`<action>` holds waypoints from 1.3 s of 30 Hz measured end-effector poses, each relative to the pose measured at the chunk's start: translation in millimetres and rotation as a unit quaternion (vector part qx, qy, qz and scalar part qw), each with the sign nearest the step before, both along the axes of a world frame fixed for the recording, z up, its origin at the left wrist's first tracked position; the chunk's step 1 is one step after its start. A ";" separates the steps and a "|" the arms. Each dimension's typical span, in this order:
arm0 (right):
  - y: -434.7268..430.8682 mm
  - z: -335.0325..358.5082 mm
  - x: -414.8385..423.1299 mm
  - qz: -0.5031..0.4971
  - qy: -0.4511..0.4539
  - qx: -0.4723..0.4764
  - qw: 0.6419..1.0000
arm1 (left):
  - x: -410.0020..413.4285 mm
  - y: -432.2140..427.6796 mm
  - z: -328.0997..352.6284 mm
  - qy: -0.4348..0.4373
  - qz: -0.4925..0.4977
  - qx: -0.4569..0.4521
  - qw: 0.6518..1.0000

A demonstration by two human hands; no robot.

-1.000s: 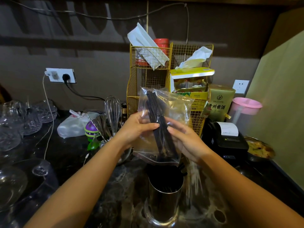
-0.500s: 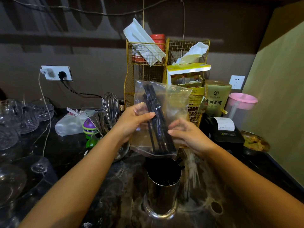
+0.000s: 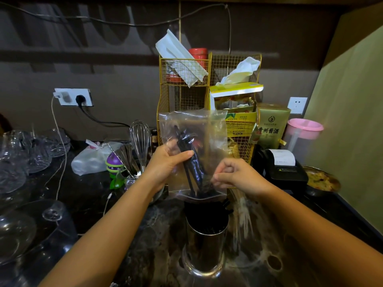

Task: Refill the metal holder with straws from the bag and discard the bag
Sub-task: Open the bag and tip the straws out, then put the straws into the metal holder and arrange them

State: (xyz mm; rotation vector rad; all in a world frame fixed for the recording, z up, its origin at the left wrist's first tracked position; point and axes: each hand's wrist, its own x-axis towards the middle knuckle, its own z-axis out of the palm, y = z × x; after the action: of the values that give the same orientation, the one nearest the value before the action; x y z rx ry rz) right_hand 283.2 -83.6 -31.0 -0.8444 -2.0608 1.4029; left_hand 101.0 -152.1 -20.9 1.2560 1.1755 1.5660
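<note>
head view: clear plastic bag [image 3: 207, 129] hangs mouth-down just above the metal holder [image 3: 204, 247] on the dark counter [image 3: 87, 201]. left hand [image 3: 165, 164] is clamped around the bag's left side, thumb pressing the black straws [image 3: 191, 162] through the plastic. right hand [image 3: 238, 177] pinches the bag's lower right edge. straw ends reach the bag's mouth over the holder, which already has dark straws inside. a yellow wire rack [image 3: 207, 96] stands behind.

Whisk [image 3: 140, 139], yellow wire rack [image 3: 209, 96], receipt printer [image 3: 284, 165]
</note>
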 end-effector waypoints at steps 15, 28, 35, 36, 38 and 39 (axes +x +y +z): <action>-0.3 22.0 8.7 -0.006 -0.012 0.005 1.000 | 8.2 3.8 18.5 0.042 0.002 0.022 0.999; 1.4 48.4 14.1 -0.019 0.051 0.035 0.998 | 11.6 7.1 56.1 0.015 -0.003 0.066 0.998; 3.6 66.3 12.3 -0.017 0.074 0.051 0.996 | 5.7 10.8 78.4 0.051 0.017 0.088 0.995; 3.3 68.2 11.9 -0.014 0.073 0.053 0.996 | 4.4 11.4 81.0 0.053 0.016 0.089 0.994; 3.0 72.5 10.7 -0.014 0.081 0.056 0.995 | 1.9 13.4 85.8 0.050 0.014 0.088 0.995; 3.3 75.3 9.7 -0.018 0.092 0.056 0.994 | 0.3 14.7 88.7 0.047 0.015 0.090 0.995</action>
State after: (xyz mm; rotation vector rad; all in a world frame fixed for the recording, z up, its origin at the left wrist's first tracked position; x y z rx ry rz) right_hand 292.9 -80.3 44.3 -0.6775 -1.9541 1.2827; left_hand 101.3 -137.4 67.8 1.4488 1.1353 1.6801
